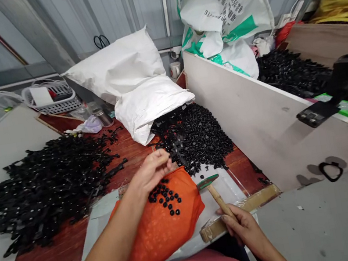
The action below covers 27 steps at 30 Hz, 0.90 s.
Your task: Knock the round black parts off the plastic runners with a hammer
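Observation:
My left hand (152,169) reaches forward over an orange cushion-like bag (164,230), its fingers pinched on a black plastic part (175,151) at the edge of a heap of small black round parts (200,137). Several loose black round parts (167,196) lie on the orange bag just under that hand. My right hand (243,225) grips the wooden handle of a small hammer (212,188), whose green head rests near the orange bag's right edge.
A big pile of black strip-like parts (50,187) covers the red table at left. Two white sacks (140,87) lie behind the heap. A slanted wooden board (259,120) walls the right side, with more black parts (291,73) beyond it. A white basket (50,97) stands at back left.

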Each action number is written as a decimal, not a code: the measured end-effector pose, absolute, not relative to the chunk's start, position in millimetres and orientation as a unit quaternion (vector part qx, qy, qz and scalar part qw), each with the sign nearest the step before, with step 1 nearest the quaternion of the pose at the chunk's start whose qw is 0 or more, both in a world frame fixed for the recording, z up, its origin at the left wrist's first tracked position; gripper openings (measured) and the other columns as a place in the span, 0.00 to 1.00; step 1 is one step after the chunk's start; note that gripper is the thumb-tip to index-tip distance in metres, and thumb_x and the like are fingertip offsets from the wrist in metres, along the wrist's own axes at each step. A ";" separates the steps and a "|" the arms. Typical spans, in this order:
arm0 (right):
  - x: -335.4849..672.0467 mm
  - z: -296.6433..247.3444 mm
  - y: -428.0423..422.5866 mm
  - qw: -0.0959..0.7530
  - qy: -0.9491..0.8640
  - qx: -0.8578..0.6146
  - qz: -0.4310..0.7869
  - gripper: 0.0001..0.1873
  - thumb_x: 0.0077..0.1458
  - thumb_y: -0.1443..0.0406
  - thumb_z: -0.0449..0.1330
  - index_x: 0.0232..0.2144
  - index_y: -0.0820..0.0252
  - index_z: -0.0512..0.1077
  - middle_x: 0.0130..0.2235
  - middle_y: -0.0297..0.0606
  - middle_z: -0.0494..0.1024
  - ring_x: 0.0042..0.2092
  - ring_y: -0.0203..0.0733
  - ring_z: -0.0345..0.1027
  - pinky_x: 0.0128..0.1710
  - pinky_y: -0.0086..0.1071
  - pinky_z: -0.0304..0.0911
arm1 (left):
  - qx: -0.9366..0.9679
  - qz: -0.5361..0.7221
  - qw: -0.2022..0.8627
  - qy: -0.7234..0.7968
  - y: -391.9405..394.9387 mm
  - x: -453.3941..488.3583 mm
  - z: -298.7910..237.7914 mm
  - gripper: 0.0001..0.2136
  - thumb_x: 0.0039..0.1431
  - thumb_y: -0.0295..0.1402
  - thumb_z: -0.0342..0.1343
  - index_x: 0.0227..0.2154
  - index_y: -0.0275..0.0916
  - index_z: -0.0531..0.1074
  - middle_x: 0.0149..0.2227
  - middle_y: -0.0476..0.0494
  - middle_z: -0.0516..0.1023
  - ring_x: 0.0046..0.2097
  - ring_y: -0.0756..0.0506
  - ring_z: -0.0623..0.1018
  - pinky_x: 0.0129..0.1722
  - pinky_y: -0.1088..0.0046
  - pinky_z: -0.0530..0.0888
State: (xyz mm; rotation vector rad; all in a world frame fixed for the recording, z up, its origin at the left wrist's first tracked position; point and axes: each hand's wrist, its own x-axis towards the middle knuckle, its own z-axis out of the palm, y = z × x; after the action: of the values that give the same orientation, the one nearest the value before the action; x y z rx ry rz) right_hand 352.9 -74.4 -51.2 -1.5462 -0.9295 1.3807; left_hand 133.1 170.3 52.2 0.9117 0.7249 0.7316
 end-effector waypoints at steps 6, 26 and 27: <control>332.8 4.3 -39.9 0.515 -0.361 -0.573 0.526 0.28 0.59 0.46 0.62 0.51 0.59 0.71 0.33 0.33 0.78 0.16 0.27 0.53 0.14 0.25 0.49 | 0.438 0.272 0.776 0.363 70.8 100.9 33.7 0.17 0.51 0.42 0.72 0.29 0.37 0.70 0.25 0.49 0.77 0.27 0.51 0.75 0.32 0.76 0.72; 257.1 -8.6 -18.4 0.446 -0.490 -0.582 0.471 0.11 0.60 0.57 0.62 0.31 0.57 0.73 0.27 0.30 0.75 0.27 0.34 0.64 0.27 0.27 0.63 | 0.776 0.136 0.427 0.443 2.3 66.5 26.9 0.21 0.71 0.32 0.43 0.64 0.47 0.64 0.49 0.43 0.81 0.48 0.43 0.79 0.51 0.64 0.75; 254.9 -8.9 -19.5 0.437 -0.505 -0.581 0.465 0.10 0.60 0.58 0.62 0.31 0.57 0.73 0.27 0.30 0.75 0.28 0.35 0.65 0.29 0.28 0.63 | 0.783 0.123 0.406 0.454 1.4 67.5 26.7 0.20 0.70 0.33 0.46 0.62 0.46 0.66 0.49 0.42 0.81 0.49 0.41 0.79 0.52 0.62 0.74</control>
State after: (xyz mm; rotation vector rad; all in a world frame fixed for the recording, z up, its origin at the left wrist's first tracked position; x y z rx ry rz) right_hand 254.9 -19.5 -8.9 -1.4458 -1.2560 1.1558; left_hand 67.5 1.4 26.7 1.9759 1.1463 0.3113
